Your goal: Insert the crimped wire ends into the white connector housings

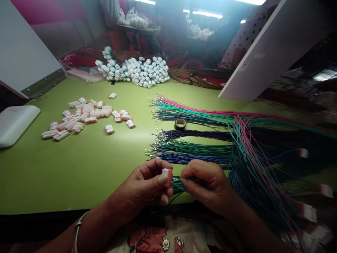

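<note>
Between the thumb and fingers of my left hand is a small white and orange connector housing, its orange face turned to the right. A blue wire runs out of that face. My right hand pinches a thin wire with a metal terminal at its tip, close to the orange face; whether the tip is inside cannot be made out. Green wires lie below the hands. Just beyond are bundles of blue wires, green wires and dark wires, terminal ends to the left.
Loose connector housings lie on the green table at left. A tape roll sits by pink and teal wires. Several white connectors are heaped behind. A white panel stands right; wired connectors hang lower right.
</note>
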The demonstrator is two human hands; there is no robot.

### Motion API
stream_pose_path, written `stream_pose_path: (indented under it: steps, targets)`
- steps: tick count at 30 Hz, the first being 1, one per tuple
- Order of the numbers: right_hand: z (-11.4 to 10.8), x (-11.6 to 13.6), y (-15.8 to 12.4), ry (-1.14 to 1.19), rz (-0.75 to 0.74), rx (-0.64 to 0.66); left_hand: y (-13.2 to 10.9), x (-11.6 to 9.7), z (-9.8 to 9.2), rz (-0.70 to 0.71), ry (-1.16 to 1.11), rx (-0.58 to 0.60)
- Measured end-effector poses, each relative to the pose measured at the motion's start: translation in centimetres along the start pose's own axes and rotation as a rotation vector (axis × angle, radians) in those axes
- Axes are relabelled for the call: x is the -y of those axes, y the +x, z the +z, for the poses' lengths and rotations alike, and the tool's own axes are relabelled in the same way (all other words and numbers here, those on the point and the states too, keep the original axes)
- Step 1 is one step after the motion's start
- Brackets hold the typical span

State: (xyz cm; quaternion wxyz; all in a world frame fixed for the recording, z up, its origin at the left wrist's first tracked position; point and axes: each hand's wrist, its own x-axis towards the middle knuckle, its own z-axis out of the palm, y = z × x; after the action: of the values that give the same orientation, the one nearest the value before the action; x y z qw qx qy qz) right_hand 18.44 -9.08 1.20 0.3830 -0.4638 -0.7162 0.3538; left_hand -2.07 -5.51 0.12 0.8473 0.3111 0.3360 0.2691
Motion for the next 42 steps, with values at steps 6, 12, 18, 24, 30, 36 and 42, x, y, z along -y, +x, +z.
stream_pose_path:
  steps: [6, 12, 18, 24, 30, 36, 42]
  targets:
    - [0.1, -0.2, -0.1, -0.032, -0.019, 0.001, 0.2, 0.1, 0.1, 0.003, 0.047, -0.018]
    - [0.5, -0.4, -0.3, -0.075, -0.008, -0.023, 0.3, 0.1, 0.3, 0.007, 0.071, -0.037]
    - [0.6, -0.2, -0.4, -0.074, 0.001, -0.037, 0.2, 0.0, 0.4, 0.004, 0.074, -0.035]
    - [0.6, -0.2, -0.5, -0.119, -0.051, -0.074, 0.0, -0.7, 1.1, -0.01, 0.087, -0.061]
    - [0.4, -0.4, -0.8, -0.21, -0.168, -0.097, 0.1, -1.6, 2.3, -0.041, 0.142, -0.088]
    - [0.1, -0.2, -1.1, -0.284, -0.235, -0.098, 0.7, -1.2, 2.2, -0.084, 0.078, -0.074]
    - [0.0, -0.4, -1.2, -0.297, -0.233, -0.087, 1.0, -0.9, 2.0, -0.106, 0.035, -0.084]
